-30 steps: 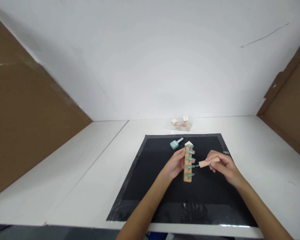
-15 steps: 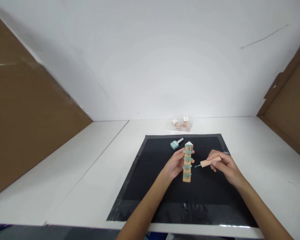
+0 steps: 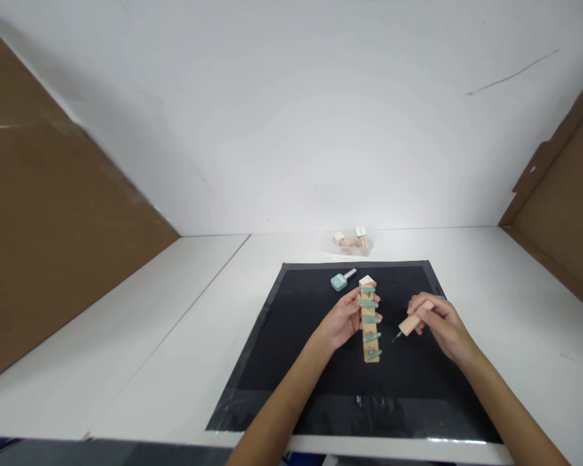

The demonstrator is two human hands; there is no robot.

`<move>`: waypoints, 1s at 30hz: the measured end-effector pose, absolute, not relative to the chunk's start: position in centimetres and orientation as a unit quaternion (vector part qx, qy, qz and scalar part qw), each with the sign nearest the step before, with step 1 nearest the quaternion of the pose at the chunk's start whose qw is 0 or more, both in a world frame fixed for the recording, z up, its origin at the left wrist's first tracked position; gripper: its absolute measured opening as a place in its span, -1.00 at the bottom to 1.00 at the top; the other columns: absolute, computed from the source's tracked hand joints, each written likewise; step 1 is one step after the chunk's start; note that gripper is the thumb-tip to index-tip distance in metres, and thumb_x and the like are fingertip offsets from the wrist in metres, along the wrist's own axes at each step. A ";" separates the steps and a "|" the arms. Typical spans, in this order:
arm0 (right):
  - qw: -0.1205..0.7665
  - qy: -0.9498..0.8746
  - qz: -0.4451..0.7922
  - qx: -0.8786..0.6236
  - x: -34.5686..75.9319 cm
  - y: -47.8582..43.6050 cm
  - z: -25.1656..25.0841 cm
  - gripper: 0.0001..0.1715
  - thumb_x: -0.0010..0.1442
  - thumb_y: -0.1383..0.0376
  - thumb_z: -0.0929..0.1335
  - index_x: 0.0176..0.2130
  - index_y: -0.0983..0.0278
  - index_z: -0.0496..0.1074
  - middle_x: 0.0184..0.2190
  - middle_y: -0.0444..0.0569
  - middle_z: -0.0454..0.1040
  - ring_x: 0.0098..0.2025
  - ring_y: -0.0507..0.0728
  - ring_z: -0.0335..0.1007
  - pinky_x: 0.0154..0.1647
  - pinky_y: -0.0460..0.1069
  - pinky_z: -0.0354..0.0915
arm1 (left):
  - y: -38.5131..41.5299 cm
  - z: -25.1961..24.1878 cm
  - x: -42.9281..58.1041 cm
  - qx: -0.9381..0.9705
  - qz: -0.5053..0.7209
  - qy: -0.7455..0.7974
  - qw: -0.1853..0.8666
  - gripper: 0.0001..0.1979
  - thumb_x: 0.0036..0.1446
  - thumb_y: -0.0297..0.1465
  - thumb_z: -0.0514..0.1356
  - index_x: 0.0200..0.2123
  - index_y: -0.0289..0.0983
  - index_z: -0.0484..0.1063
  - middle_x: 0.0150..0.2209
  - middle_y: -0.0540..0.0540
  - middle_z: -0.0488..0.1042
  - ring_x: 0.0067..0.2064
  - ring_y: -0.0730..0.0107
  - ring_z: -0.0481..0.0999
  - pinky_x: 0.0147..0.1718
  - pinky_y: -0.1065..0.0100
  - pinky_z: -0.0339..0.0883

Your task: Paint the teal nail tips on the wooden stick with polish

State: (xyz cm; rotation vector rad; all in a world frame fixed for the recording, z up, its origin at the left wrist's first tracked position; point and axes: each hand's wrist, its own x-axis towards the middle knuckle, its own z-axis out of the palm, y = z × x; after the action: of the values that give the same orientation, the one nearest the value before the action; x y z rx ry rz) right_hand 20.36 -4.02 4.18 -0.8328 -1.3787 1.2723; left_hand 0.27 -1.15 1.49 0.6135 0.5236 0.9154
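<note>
My left hand (image 3: 344, 320) is closed around a narrow wooden nail stand (image 3: 369, 329), held upright in view above the dark mat. Several green false nails (image 3: 371, 320) sit crosswise along it, one below another. Between the fingers of my right hand (image 3: 437, 321) is a peach nail polish brush (image 3: 411, 323); its thin, green-coated tip points down and left, apart from the nails. Just beyond the stand's top end shows a white square cap or bottle (image 3: 366, 280), partly hidden. Left of it lies a closed pale-green nail polish bottle (image 3: 339, 281) with a silver cap.
A black mat (image 3: 272, 356) covers part of the white table (image 3: 175, 362). Near the back wall, a clear tray (image 3: 350, 250) holds white-and-peach bottles. Brown cardboard panels (image 3: 68, 213) stand at both sides.
The nail stand has shifted slightly right and toward me, and its nails have turned. My right hand has tilted the brush more steeply downward, drawing its tip to the right and lower.
</note>
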 end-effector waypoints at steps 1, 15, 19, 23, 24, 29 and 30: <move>0.524 -0.566 0.532 -0.350 20.3 -4.1 4.3 -0.66 0.05 0.04 0.40 -0.48 0.27 0.48 -0.58 -0.10 0.36 -0.63 0.01 0.20 -0.65 -0.08 0.16 | -1.1 1.4 0.2 0.292 0.427 0.241 0.821 -0.51 -0.24 -0.33 0.41 -0.16 -0.25 0.40 -0.35 -0.01 0.51 -0.45 0.36 0.55 -0.52 0.44 0.35; 0.569 -0.483 0.579 -0.329 20.3 -4.1 4.7 -0.56 0.02 -0.05 0.39 -0.51 0.27 0.39 -0.72 -0.23 0.11 -0.67 -0.01 0.04 -0.68 -0.10 0.04 | -1.2 0.9 0.0 0.320 0.399 0.207 0.834 -0.53 -0.20 -0.35 0.40 -0.17 -0.22 0.37 -0.29 -0.05 0.53 -0.30 0.22 0.57 -0.28 0.23 0.36; 0.571 -0.467 0.596 -0.316 20.2 -4.1 4.8 -0.54 0.01 -0.07 0.39 -0.54 0.26 0.36 -0.69 -0.21 0.13 -0.65 -0.01 0.03 -0.67 -0.09 0.02 | -1.3 0.8 0.0 0.328 0.396 0.195 0.835 -0.56 -0.17 -0.37 0.39 -0.17 -0.23 0.36 -0.29 -0.06 0.52 -0.26 0.15 0.58 -0.26 0.19 0.36; 0.563 -0.478 0.601 -0.305 20.2 -4.0 4.9 -0.52 0.03 -0.08 0.37 -0.56 0.26 0.32 -0.69 -0.21 0.13 -0.66 -0.01 0.01 -0.67 -0.09 -0.02 | -1.3 0.8 0.1 0.330 0.394 0.190 0.837 -0.58 -0.15 -0.38 0.37 -0.16 -0.23 0.37 -0.27 -0.07 0.52 -0.26 0.15 0.58 -0.28 0.21 0.37; 0.560 -0.482 0.602 -0.301 20.2 -4.0 4.9 -0.52 0.05 -0.07 0.36 -0.56 0.26 0.31 -0.69 -0.21 0.13 -0.66 -0.01 0.01 -0.68 -0.09 -0.03 | -1.3 0.9 0.1 0.329 0.394 0.190 0.837 -0.58 -0.14 -0.37 0.37 -0.16 -0.23 0.37 -0.27 -0.07 0.52 -0.27 0.17 0.58 -0.28 0.22 0.37; 0.560 -0.479 0.614 -0.283 20.1 -4.0 5.0 -0.52 0.06 -0.06 0.36 -0.57 0.26 0.30 -0.68 -0.21 0.11 -0.66 -0.02 0.00 -0.69 -0.10 -0.04 | -1.4 1.2 0.2 0.316 0.395 0.218 0.834 -0.58 -0.16 -0.34 0.38 -0.18 -0.27 0.40 -0.33 -0.06 0.50 -0.37 0.29 0.57 -0.41 0.37 0.35; 0.562 -0.473 0.618 -0.280 20.1 -4.0 5.0 -0.52 0.06 -0.05 0.36 -0.57 0.27 0.31 -0.67 -0.21 0.11 -0.66 -0.02 0.00 -0.69 -0.10 -0.04 | -1.4 1.3 0.2 0.313 0.397 0.228 0.832 -0.58 -0.17 -0.34 0.38 -0.18 -0.28 0.41 -0.35 -0.05 0.49 -0.41 0.32 0.56 -0.45 0.40 0.34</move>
State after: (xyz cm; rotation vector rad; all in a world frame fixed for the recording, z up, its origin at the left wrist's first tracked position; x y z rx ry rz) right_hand 20.08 -4.00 5.03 -0.6603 -1.1151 1.4554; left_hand 0.23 -1.40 1.28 0.6633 0.4838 0.8416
